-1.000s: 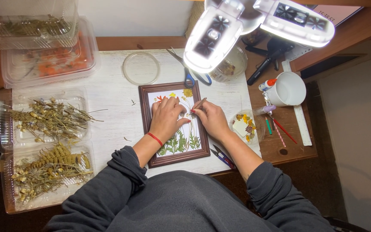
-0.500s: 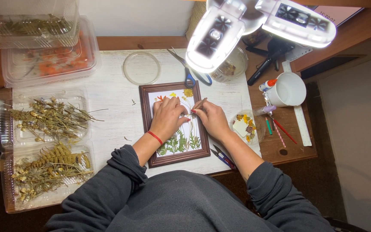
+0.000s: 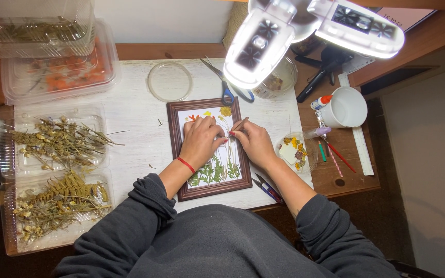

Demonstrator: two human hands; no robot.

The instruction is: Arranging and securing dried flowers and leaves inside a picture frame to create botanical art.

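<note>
I see left hand (image 3: 199, 141) flat, fingers together, pressing the flower sheet (image 3: 227, 164) in the brown frame (image 3: 174, 149) at the bench's middle | right hand (image 3: 256, 141) pinched shut on a thin brown stick (image 3: 240, 124), tip touching the sheet just beside the left fingertips.

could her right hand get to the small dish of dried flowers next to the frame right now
Probably yes. The dish of dried flowers sits just beside the right hand, nothing between them, though that hand holds a thin stick.
</note>
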